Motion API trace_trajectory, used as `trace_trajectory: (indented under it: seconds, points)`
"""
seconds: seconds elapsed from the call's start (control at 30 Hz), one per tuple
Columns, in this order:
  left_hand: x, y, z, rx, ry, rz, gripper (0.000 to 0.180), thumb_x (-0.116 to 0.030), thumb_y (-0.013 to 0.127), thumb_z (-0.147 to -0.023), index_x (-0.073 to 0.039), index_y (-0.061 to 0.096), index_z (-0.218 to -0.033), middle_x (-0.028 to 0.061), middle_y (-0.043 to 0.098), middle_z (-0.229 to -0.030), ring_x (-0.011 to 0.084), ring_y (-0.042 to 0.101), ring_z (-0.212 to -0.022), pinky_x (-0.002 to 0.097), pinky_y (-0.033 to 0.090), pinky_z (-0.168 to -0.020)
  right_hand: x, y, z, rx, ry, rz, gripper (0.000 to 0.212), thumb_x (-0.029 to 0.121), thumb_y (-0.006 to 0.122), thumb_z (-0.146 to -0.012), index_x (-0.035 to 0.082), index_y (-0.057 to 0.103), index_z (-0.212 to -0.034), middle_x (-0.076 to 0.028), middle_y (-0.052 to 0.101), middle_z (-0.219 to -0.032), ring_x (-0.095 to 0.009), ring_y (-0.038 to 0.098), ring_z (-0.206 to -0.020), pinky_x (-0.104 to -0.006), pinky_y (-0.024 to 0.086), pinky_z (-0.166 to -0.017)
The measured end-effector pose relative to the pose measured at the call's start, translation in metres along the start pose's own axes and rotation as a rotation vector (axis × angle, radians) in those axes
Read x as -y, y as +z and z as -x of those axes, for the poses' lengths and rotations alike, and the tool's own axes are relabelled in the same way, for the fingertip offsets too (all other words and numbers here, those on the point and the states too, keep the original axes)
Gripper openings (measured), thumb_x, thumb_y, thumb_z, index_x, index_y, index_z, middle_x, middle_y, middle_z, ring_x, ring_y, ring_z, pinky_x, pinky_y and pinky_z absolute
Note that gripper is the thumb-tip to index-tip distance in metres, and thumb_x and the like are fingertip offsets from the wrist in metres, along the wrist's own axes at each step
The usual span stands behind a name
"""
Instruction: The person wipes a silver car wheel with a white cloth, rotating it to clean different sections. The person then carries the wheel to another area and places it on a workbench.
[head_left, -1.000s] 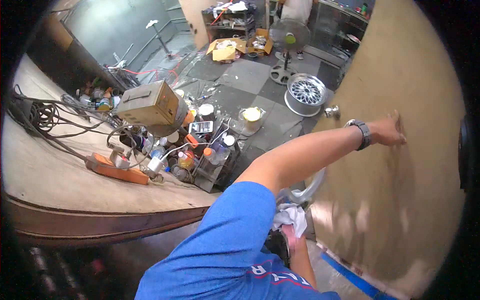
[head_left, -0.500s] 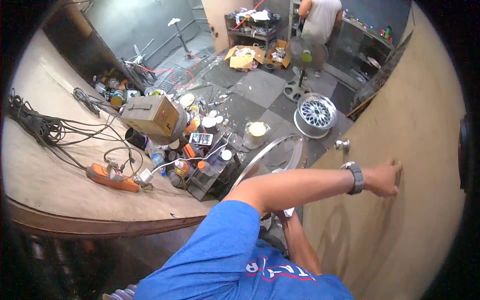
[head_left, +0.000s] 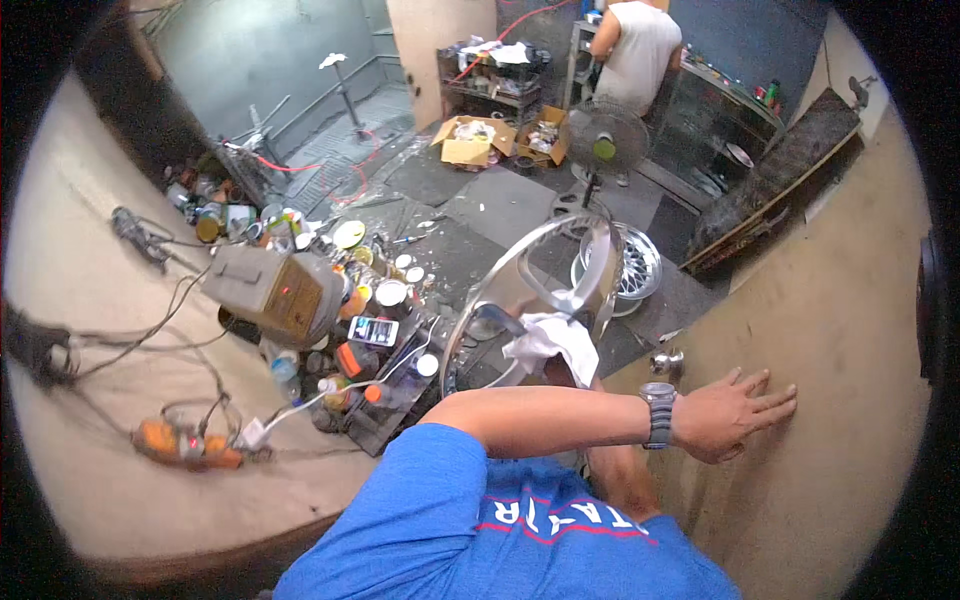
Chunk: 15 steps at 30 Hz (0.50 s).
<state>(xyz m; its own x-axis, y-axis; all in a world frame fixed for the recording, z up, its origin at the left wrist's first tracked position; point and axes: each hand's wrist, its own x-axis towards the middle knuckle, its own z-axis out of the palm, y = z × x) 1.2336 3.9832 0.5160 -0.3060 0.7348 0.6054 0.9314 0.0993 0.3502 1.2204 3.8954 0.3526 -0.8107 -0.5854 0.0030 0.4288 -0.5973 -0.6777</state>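
Note:
My left arm, in a blue sleeve with a dark wristwatch (head_left: 658,414), crosses to the right. My left hand (head_left: 735,414) rests against a light wooden door (head_left: 760,330), its fingers spread, just right of the metal knob (head_left: 667,361). Beneath that arm, my right forearm (head_left: 622,482) reaches forward. The right hand is mostly hidden by the left forearm and a crumpled white cloth (head_left: 556,345). A shiny metal wheel rim (head_left: 462,318) with broad spokes stands tilted off the floor in front of me; my right hand seems to grip it through the cloth.
Another silver wheel (head_left: 636,262) lies beyond, near a standing fan (head_left: 606,142). Cans, bottles and a phone (head_left: 373,331) crowd the left, beside a boxy device (head_left: 262,288) and an orange power strip (head_left: 185,445). A dark-topped bench (head_left: 780,180) borders the right. A person (head_left: 635,55) stands at the back.
My left hand has shifted along the door and its fingers are now spread. The held rim and white cloth have come up into fuller view. The whole view has shifted.

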Motion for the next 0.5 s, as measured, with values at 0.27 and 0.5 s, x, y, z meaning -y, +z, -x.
trace_trajectory:
  seconds: [0.27,0.5]
  points:
    - [0.112,-0.048,0.000,0.129,0.341,0.352,0.078,-0.022,0.076,-0.084,-0.016,0.051,-0.157,0.0020,0.041,-0.171,0.0360,0.052,-0.131,0.0540,0.047,-0.104,0.064,-0.031,-0.152,0.027,-0.039,0.041,0.043,0.031,0.063,-0.101,-0.005,0.064,-0.126,-0.024,0.076,-0.104,-0.028,0.071,-0.078,-0.0421,0.061,-0.079]
    - [0.188,-0.060,-0.016,0.379,0.248,0.851,0.040,-0.020,0.074,-0.091,-0.003,0.070,-0.128,0.0164,0.073,-0.127,0.0372,0.067,-0.112,0.0479,0.053,-0.097,0.124,-0.091,-0.231,-0.074,-0.086,0.146,0.052,0.033,0.058,-0.105,-0.013,0.059,-0.129,-0.023,0.078,-0.097,-0.029,0.076,-0.084,-0.0362,0.061,-0.076]
